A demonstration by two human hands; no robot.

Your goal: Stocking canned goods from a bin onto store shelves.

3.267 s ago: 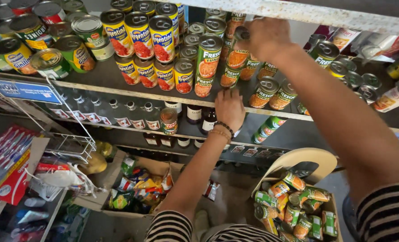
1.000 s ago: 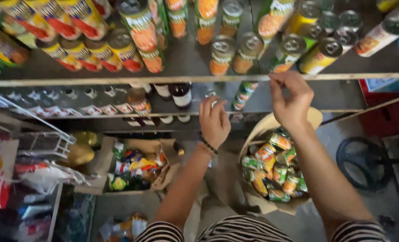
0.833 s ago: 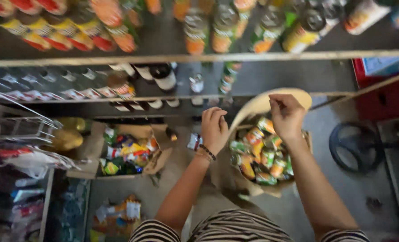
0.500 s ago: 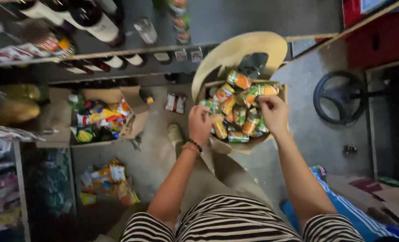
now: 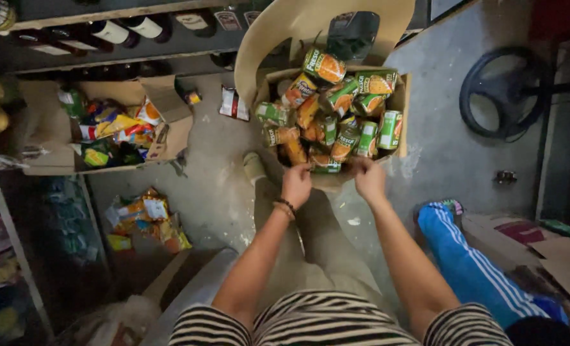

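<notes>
Reaching into the cardboard box point(image 5: 401, 109), both hands meet its near edge: left hand point(image 5: 296, 184) and right hand point(image 5: 369, 179) curl over a green-and-orange can point(image 5: 325, 166); the grip itself is hidden. Cans piled loosely beyond the fingertips could roll or tumble out.

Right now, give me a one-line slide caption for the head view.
Both hands, left hand and right hand, reach the near edge of a cardboard box heaped with green-and-orange cans.
</notes>
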